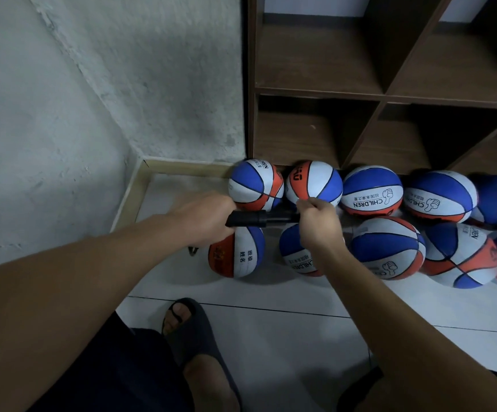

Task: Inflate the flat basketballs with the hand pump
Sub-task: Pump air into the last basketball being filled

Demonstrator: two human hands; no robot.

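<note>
A black hand pump [259, 219] lies level in the air between my hands, above the balls. My left hand [204, 217] grips its thick left end. My right hand [318, 221] holds the thinner right end with curled fingers, thumb and forefinger pinched near the top. Several blue, white and orange basketballs lie on the floor in two rows. One basketball [237, 252] sits under my left hand, another basketball [297, 254] under my right hand. The pump's needle is hidden.
A dark wooden cubby shelf [384, 96] stands behind the balls, its compartments bare. A rough grey wall [63, 99] closes the left side and corner. My sandalled foot [193, 346] rests on the white tiled floor [286, 337]. A small dark object [193, 251] lies by the left ball.
</note>
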